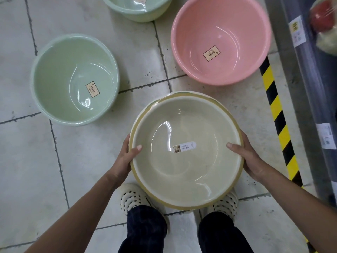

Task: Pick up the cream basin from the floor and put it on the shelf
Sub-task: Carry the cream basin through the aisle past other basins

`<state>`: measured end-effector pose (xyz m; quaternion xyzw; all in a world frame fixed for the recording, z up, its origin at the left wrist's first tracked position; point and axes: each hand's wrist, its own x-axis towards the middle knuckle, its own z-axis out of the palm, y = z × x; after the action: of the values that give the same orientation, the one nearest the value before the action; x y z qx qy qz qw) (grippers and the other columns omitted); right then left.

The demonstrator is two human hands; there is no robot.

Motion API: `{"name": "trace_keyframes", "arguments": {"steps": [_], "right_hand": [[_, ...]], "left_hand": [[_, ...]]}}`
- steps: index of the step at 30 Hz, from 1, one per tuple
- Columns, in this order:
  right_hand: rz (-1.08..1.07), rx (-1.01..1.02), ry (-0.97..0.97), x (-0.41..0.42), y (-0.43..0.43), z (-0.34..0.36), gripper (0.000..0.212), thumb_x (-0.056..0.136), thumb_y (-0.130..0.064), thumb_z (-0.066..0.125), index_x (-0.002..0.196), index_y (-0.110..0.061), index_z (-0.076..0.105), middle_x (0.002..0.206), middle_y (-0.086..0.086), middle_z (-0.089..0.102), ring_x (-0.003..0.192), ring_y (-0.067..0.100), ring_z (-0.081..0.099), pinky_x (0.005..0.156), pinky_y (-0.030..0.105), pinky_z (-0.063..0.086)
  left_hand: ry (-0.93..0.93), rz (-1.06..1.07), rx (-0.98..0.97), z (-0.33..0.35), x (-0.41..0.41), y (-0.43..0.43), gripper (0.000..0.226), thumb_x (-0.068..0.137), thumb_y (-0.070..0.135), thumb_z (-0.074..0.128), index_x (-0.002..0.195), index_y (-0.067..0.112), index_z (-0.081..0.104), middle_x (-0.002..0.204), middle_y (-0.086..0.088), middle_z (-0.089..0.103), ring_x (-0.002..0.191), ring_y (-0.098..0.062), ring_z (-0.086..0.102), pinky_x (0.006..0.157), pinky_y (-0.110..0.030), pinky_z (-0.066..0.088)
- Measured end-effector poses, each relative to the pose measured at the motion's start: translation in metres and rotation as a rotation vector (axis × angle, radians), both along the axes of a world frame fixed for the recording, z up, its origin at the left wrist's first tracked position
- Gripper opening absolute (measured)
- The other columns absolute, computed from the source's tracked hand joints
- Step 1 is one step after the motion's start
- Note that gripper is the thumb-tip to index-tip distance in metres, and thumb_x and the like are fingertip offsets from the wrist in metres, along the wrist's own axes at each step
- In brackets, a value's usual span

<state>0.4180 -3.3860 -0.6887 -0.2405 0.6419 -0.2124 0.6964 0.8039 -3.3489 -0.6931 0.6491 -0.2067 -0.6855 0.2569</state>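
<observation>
Head view looked straight down at the cream basin (186,152), held level above the person's shoes (132,198) with its mouth up. The left hand (125,157) and the right hand (249,157) were clamped on opposite sides of the rim, each thumb hooked over the inner edge and the other fingers curled out of sight beneath it. A grip on both sides suited a wide, shallow shell, judging by its shape; it kept the bowl from tipping and left the rim free to slide onto a ledge. A second rim showed just under the far edge, so it may have been two basins nested together; I could not tell for certain.

An oval sticker (184,147) lay on the bottom of the basin, its print too small to read. The green basin (74,79) on the floor (27,161) to the left and the pink basin (221,40) ahead each carried a square label reading "CHN SERIES". Another green basin (138,8) was cut off at the top edge. The shelf (308,88) ran down the right side behind yellow-and-black hazard tape (279,121), with blurred price tags (296,31) on its front edge.
</observation>
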Motion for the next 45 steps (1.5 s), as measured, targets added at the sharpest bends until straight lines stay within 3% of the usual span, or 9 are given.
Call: {"name": "trace_keyframes", "arguments": {"steps": [6, 11, 18, 24, 27, 30, 34, 40, 45], "right_hand": [[-0.074, -0.003, 0.026, 0.006, -0.001, 0.001, 0.066, 0.068, -0.013, 0.064, 0.126, -0.045, 0.059, 0.117, -0.001, 0.071, 0.109, 0.030, 0.067, 0.091, 0.054, 0.057], [-0.070, 0.006, 0.022, 0.009, -0.015, 0.024, 0.061, 0.066, -0.013, 0.062, 0.117, -0.046, 0.062, 0.108, -0.002, 0.072, 0.100, 0.026, 0.067, 0.079, 0.042, 0.057], [0.003, 0.008, 0.052, 0.026, -0.040, 0.102, 0.072, 0.067, -0.015, 0.063, 0.134, -0.039, 0.054, 0.116, 0.000, 0.069, 0.104, 0.025, 0.066, 0.078, 0.038, 0.054], [0.105, 0.008, 0.019, 0.096, -0.089, 0.195, 0.067, 0.064, -0.014, 0.063, 0.125, -0.042, 0.056, 0.115, 0.000, 0.069, 0.101, 0.023, 0.067, 0.078, 0.036, 0.054], [0.171, -0.020, 0.003, 0.142, -0.116, 0.230, 0.075, 0.064, -0.014, 0.064, 0.134, -0.038, 0.055, 0.119, 0.003, 0.069, 0.105, 0.025, 0.067, 0.079, 0.037, 0.054], [0.218, -0.063, -0.001, 0.191, -0.143, 0.252, 0.073, 0.065, -0.013, 0.064, 0.133, -0.039, 0.058, 0.122, 0.004, 0.069, 0.112, 0.030, 0.065, 0.084, 0.041, 0.056], [0.272, -0.109, -0.009, 0.247, -0.174, 0.268, 0.071, 0.065, -0.014, 0.064, 0.132, -0.038, 0.058, 0.122, 0.006, 0.069, 0.111, 0.031, 0.065, 0.093, 0.051, 0.055], [0.349, -0.098, -0.004, 0.309, -0.230, 0.259, 0.069, 0.068, -0.014, 0.065, 0.133, -0.037, 0.056, 0.120, 0.008, 0.069, 0.109, 0.033, 0.066, 0.094, 0.051, 0.054], [0.390, -0.069, 0.010, 0.354, -0.273, 0.229, 0.066, 0.068, -0.014, 0.066, 0.130, -0.033, 0.057, 0.126, 0.019, 0.065, 0.111, 0.041, 0.065, 0.094, 0.055, 0.053]], "left_hand": [[-0.015, 0.056, -0.003, -0.001, -0.005, 0.001, 0.077, 0.072, 0.044, 0.071, 0.145, 0.035, 0.046, 0.133, -0.015, 0.062, 0.115, -0.038, 0.065, 0.082, -0.047, 0.060], [0.013, 0.079, -0.002, 0.006, -0.002, 0.000, 0.076, 0.072, 0.040, 0.069, 0.144, 0.030, 0.048, 0.134, -0.023, 0.059, 0.108, -0.039, 0.065, 0.078, -0.046, 0.060], [0.071, 0.116, -0.016, 0.066, 0.014, 0.003, 0.071, 0.075, 0.037, 0.068, 0.143, 0.024, 0.051, 0.132, -0.027, 0.059, 0.109, -0.044, 0.064, 0.082, -0.051, 0.059], [0.097, 0.211, -0.029, 0.158, 0.075, -0.002, 0.073, 0.078, 0.035, 0.069, 0.147, 0.023, 0.048, 0.133, -0.030, 0.058, 0.107, -0.044, 0.064, 0.081, -0.054, 0.058], [0.083, 0.245, -0.040, 0.203, 0.117, -0.012, 0.072, 0.077, 0.035, 0.070, 0.145, 0.024, 0.050, 0.132, -0.030, 0.059, 0.107, -0.046, 0.064, 0.086, -0.061, 0.057], [0.059, 0.310, -0.078, 0.238, 0.158, -0.026, 0.072, 0.074, 0.033, 0.071, 0.142, 0.026, 0.052, 0.131, -0.028, 0.061, 0.104, -0.042, 0.067, 0.084, -0.058, 0.058], [0.021, 0.371, -0.093, 0.263, 0.209, -0.047, 0.072, 0.071, 0.033, 0.071, 0.140, 0.027, 0.053, 0.131, -0.026, 0.061, 0.104, -0.039, 0.066, 0.085, -0.058, 0.055], [-0.008, 0.430, -0.067, 0.263, 0.263, -0.086, 0.070, 0.069, 0.035, 0.071, 0.137, 0.030, 0.056, 0.130, -0.019, 0.064, 0.101, -0.033, 0.069, 0.081, -0.052, 0.056], [0.001, 0.477, -0.045, 0.240, 0.300, -0.117, 0.066, 0.071, 0.032, 0.071, 0.136, 0.030, 0.056, 0.128, -0.019, 0.065, 0.105, -0.038, 0.067, 0.086, -0.058, 0.053]]}}
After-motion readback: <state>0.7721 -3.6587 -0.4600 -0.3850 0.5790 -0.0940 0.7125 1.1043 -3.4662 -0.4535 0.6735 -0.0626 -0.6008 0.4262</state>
